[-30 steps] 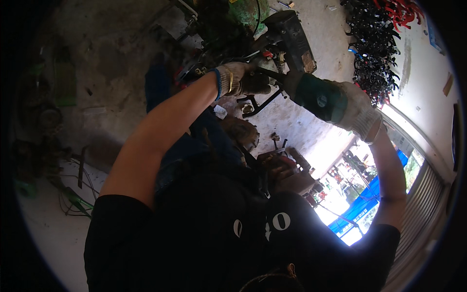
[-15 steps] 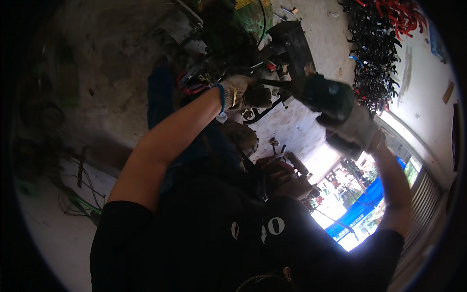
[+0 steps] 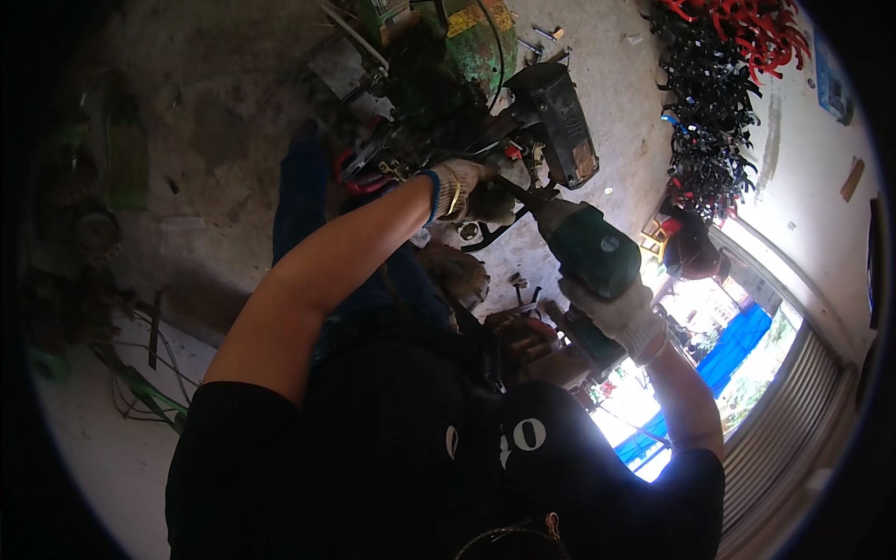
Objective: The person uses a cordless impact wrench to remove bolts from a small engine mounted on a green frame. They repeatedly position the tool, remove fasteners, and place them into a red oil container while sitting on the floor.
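Note:
My right hand (image 3: pixel 621 315), in a pale work glove, grips the handle of a green cordless impact wrench (image 3: pixel 597 247). The tool points up and to the left, toward the machine. A long dark shaft (image 3: pixel 519 191) runs from its nose to my left hand (image 3: pixel 457 189). That hand, in a knitted glove with a blue cuff, is closed around the shaft's far end. What the tip meets is hidden by the fingers. Just beyond the left hand stands a dark machine (image 3: pixel 439 121) with exposed metal parts. A black box-shaped part (image 3: pixel 565 126) juts from its right side.
A green rounded tank or cover (image 3: pixel 481 51) is at the machine's far end. Black and red curved blades (image 3: pixel 705 112) are piled along the wall at right. A person (image 3: pixel 691 247) is by the bright doorway. A knobbly tyre (image 3: pixel 459 273) lies close to my legs.
My right hand has brought the impact wrench left and down, nearer to me, and the tool now slants up toward the machine. My left hand has barely shifted.

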The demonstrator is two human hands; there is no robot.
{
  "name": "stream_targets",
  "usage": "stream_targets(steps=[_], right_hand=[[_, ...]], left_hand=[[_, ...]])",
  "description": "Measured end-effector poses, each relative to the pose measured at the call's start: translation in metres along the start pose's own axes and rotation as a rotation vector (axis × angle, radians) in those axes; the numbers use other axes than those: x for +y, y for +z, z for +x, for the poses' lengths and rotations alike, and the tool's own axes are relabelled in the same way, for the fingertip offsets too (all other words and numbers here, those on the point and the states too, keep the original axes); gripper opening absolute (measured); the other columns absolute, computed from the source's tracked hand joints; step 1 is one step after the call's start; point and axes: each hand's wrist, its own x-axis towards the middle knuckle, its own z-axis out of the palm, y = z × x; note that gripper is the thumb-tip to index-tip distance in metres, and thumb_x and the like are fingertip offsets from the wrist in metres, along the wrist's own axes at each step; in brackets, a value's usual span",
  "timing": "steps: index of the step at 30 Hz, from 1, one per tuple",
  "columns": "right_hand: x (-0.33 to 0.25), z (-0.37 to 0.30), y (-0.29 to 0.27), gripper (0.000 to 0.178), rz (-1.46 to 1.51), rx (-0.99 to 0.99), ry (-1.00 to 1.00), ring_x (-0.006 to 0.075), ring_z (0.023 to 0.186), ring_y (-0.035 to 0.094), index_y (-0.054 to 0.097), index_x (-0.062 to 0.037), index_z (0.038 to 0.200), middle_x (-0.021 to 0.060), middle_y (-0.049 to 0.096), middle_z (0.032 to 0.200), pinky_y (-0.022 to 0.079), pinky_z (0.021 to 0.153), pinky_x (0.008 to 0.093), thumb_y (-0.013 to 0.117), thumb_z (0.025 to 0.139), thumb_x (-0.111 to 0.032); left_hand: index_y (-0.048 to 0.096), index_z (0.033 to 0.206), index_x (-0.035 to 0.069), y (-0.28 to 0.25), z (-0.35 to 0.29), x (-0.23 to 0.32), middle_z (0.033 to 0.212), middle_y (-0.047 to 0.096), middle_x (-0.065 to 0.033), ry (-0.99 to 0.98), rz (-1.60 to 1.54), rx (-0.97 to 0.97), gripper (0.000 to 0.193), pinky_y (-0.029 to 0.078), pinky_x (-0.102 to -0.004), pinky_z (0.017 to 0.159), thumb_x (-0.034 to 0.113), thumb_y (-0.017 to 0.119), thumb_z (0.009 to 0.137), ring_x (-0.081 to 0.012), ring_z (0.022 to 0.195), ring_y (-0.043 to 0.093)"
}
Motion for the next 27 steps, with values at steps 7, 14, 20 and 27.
stream_targets(steps=[7, 14, 20, 27], right_hand=[[0.027, -0.012, 0.042, 0.087, 0.359, 0.026, 0.059, 0.0273, 0.107, 0.066, 0.051, -0.0022, 0.126, 0.0152, 0.066, 0.115, 0.053, 0.092, 0.0384, 0.084, 0.065, -0.055], [0.021, -0.025, 0.057, 0.072, 0.498, 0.047, -0.146, 0.0249, 0.096, 0.069, 0.053, -0.0089, 0.128, 0.0100, 0.070, 0.107, 0.056, 0.084, 0.0342, 0.077, 0.074, -0.051], [0.011, -0.029, 0.045, 0.068, 0.183, -0.018, -0.184, 0.0245, 0.088, 0.070, 0.053, -0.0097, 0.129, 0.0107, 0.071, 0.101, 0.056, 0.076, 0.0354, 0.072, 0.077, -0.051], [0.028, -0.036, 0.063, 0.060, 0.226, -0.037, -0.184, 0.0240, 0.086, 0.070, 0.054, -0.0099, 0.128, 0.0085, 0.071, 0.098, 0.057, 0.077, 0.0346, 0.073, 0.078, -0.037]], left_hand=[[0.058, 0.108, -0.008, -0.018, 0.011, 0.004, 0.100, 0.066, -0.0243, -0.064, -0.041, -0.252, 0.033, 0.060, -0.0606, 0.076, 0.023, 0.048, 0.102, -0.0412, 0.086, 0.069], [0.064, 0.106, 0.004, -0.015, 0.024, 0.003, 0.101, 0.070, -0.0173, 0.030, 0.279, 0.033, 0.034, 0.059, -0.0550, 0.079, 0.035, 0.056, 0.097, -0.0327, 0.091, 0.070], [0.066, 0.108, 0.006, -0.016, 0.043, 0.004, 0.105, 0.069, -0.0129, 0.224, 0.613, 0.228, 0.025, 0.058, -0.0436, 0.082, 0.026, 0.054, 0.098, -0.0240, 0.090, 0.069], [0.065, 0.110, 0.003, -0.042, 0.084, 0.024, 0.107, 0.070, -0.0092, 0.038, 0.757, 0.098, 0.021, 0.056, -0.0357, 0.084, 0.009, 0.059, 0.090, -0.0187, 0.099, 0.068]])
